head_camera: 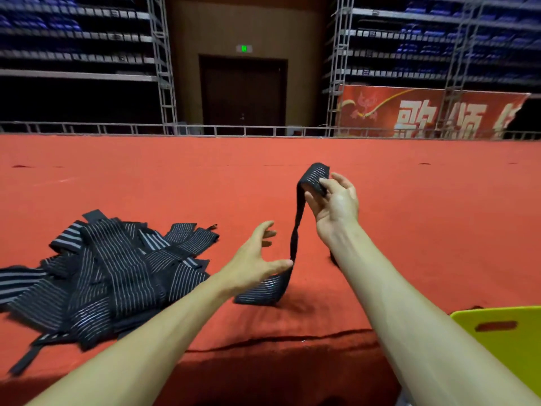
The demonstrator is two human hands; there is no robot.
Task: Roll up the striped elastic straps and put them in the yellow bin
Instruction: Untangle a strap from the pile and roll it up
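Closest to us, at the lower right corner, sits the yellow bin, only its near wall with a handle slot showing, just outside our right forearm. Our right hand is raised above the red carpet and pinches the top end of one striped elastic strap, the end folded over the fingers. From there the strap hangs down and toward us, twisted thin along its middle, and its lower end lies flat on the carpet under our left hand. That hand is spread open and holds nothing; its thumb tip is right at the strap's edge (we cannot tell whether it touches). The two hands are apart, the right higher and farther out, the left lower and nearer.

So the strap's long axis runs nearly upright between the hands, and the free end is on the left hand's side. We judge rolling has hardly begun: the twist needs flattening before the right hand can wind.

The pile of straps lies unrolled to the left, well apart from the bin
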